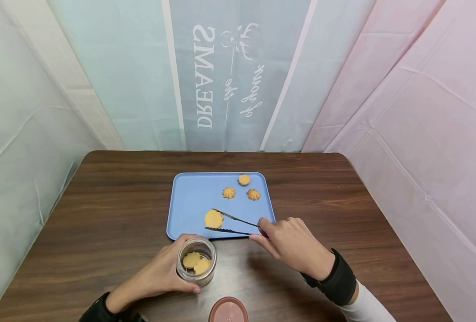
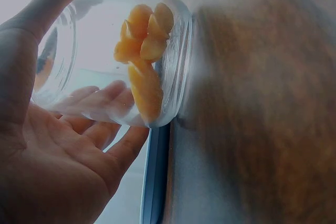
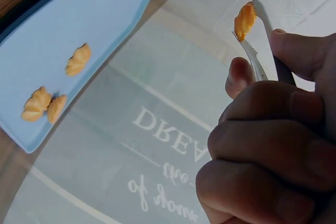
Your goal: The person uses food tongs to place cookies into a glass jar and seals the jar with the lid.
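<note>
My right hand (image 1: 286, 241) grips metal tongs (image 1: 234, 225) that clamp a flat orange cookie (image 1: 213, 218) just above the near edge of a blue tray (image 1: 189, 201). The right wrist view shows the cookie (image 3: 244, 20) held between the serrated tong tips (image 3: 257, 30). Three more cookies (image 1: 242, 188) lie at the tray's far right, seen too as cookies (image 3: 52, 85) on the tray (image 3: 79, 19). My left hand (image 1: 161, 273) wraps around an open glass jar (image 1: 196, 260) standing on the table with cookies inside; up close the jar (image 2: 105, 51) holds several cookies (image 2: 143, 51).
A dark wooden table (image 1: 101, 201) carries everything. A reddish-brown lid (image 1: 228, 310) lies at the near edge, just right of the jar. Draped plastic sheets (image 1: 423, 89) wall in the table on the left, back and right.
</note>
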`<state>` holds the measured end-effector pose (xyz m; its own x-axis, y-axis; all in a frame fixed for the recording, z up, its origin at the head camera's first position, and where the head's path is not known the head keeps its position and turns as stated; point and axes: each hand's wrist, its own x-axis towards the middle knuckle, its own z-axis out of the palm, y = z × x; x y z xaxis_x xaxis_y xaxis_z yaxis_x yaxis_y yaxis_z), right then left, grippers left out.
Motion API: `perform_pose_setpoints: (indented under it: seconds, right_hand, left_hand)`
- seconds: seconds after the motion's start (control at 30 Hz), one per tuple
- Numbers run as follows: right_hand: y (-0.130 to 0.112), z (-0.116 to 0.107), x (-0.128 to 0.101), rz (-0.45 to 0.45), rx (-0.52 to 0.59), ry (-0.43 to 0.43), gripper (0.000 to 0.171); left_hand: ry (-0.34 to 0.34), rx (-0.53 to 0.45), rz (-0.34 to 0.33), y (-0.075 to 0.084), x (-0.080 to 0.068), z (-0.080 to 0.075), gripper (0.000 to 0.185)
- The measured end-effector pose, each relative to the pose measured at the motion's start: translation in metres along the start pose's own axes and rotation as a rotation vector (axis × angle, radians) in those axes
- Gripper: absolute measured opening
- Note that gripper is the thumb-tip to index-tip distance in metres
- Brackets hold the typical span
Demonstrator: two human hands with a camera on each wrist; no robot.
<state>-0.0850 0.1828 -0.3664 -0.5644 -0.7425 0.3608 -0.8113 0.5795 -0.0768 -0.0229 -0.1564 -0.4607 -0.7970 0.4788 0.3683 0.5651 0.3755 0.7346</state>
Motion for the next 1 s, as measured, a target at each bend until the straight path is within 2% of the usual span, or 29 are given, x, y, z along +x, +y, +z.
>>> perform_pose_setpoints:
  seconds: [0.23, 0.5, 0.7, 1.0]
  right_hand:
    - [-0.011, -0.007, -0.002, -0.026, 0.015, 0.003, 0.046]
    - [-0.024, -0.01, -0.005, -0.101, 0.045, 0.022, 0.043]
    - [-0.029, -0.011, -0.005, -0.148, 0.018, 0.009, 0.045]
    - [-0.031, -0.008, -0.007, -0.163, -0.015, -0.018, 0.046]
  left_hand:
    - [-0.003, 0.001, 0.001, 0.0, 0.001, -0.001, 0.098]
    - [-0.012, 0.003, -0.055, 0.0, -0.002, 0.001, 0.097]
    - [-0.003, 0.019, -0.066, 0.001, -0.002, 0.002, 0.099]
    - [0.0, 0.009, -0.055, 0.002, -0.001, 0.003, 0.1]
